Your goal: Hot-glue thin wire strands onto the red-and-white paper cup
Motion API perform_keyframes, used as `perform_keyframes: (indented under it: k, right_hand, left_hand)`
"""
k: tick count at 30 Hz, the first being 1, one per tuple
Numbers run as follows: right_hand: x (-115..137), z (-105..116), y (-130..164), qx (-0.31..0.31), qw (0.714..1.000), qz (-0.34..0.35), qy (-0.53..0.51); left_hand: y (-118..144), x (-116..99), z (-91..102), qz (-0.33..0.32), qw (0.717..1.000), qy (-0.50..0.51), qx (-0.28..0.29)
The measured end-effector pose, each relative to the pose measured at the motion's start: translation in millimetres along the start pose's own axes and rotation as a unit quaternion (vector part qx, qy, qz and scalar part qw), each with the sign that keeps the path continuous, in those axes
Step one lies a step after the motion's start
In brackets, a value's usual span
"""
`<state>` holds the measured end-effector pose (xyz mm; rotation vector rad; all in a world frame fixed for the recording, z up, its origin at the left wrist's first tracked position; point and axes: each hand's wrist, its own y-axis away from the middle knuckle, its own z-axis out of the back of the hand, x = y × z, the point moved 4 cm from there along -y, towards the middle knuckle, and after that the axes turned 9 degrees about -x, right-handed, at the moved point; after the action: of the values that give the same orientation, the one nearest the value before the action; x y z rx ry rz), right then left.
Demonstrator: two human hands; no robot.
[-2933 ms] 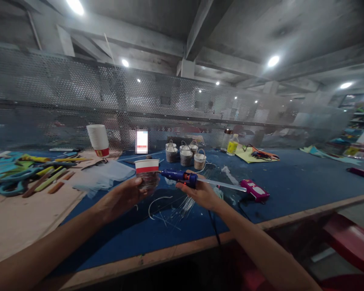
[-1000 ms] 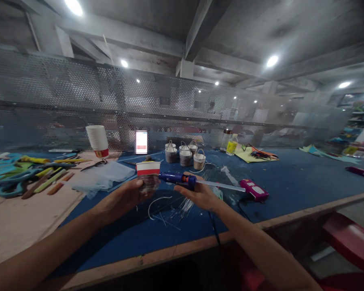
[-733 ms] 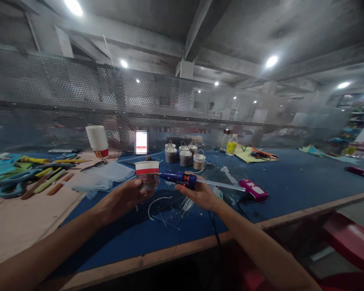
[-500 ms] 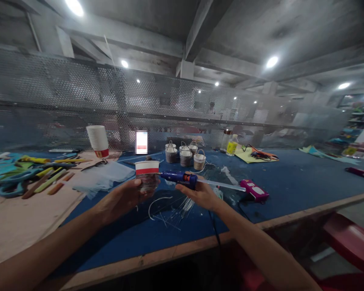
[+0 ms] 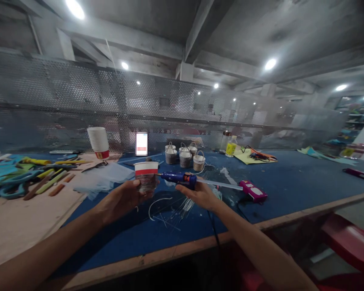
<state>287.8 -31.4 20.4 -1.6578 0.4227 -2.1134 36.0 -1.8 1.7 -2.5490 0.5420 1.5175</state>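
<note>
My left hand (image 5: pixel 125 198) is closed around a paper cup (image 5: pixel 146 169) with a white rim and a red band. Brownish string or yarn wraps the cup's lower part. In my right hand (image 5: pixel 200 193) is a blue hot glue gun (image 5: pixel 177 178), with a long clear glue stick (image 5: pixel 220 184) sticking out of its back. The gun's nozzle points left and meets or nearly meets the cup's right side, just below the red band. Several small wrapped cups with handles (image 5: pixel 185 157) stand behind the gun. Loose wires (image 5: pixel 186 206) lie beneath my hands.
A stack of paper cups (image 5: pixel 97 141) stands at the back left, near a lit phone screen (image 5: pixel 141 144). Scissors (image 5: pixel 13 188) and clay-coloured sticks lie left. A magenta box-like device (image 5: pixel 253 191), a yellow-labelled bottle (image 5: pixel 231 146) and a red stool (image 5: pixel 350 238) are to the right.
My hands keep nearly the same pose, cup and glue gun still together. The view has shifted very slightly; nothing was taken up or let go.
</note>
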Motion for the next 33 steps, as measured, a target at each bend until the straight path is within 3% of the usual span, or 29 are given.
perform_keyframes:
  k: [7,9,11,14,17,20,28,31,33]
  right_hand:
    - [-24,9,-4,-0.051,0.996,-0.005,0.067]
    - [-24,15,-5,-0.068,0.989,0.02,0.132]
    - [-20,20,-4,-0.072,0.963,0.054,0.253]
    - [-19,24,-1,-0.05,0.901,0.055,0.428]
    - [-26,28,5,-0.015,0.858,0.021,0.513]
    - [-36,31,12,0.015,0.838,-0.007,0.545]
    - [-52,35,19,0.045,0.841,-0.039,0.538]
    - [-45,36,21,0.045,0.839,-0.031,0.542]
    - [-32,36,19,0.01,0.842,-0.013,0.539]
  left_hand:
    - [5,-7,-3.7,-0.026,0.999,0.012,0.025]
    - [5,-9,-4.6,-0.036,0.999,0.012,0.032]
    - [4,-11,-4.7,-0.041,0.999,0.008,0.031]
    - [4,-15,-5.8,-0.051,0.998,0.0,0.034]
    - [6,-18,-10.1,-0.065,0.997,-0.012,0.038]
    - [10,-19,-17.9,-0.064,0.997,-0.023,0.038]
    - [12,-9,-38.5,-0.057,0.997,-0.03,0.032]
    - [6,-6,-44.0,-0.07,0.996,-0.028,0.04]
    - [3,-4,-45.1,-0.08,0.996,-0.03,0.04]
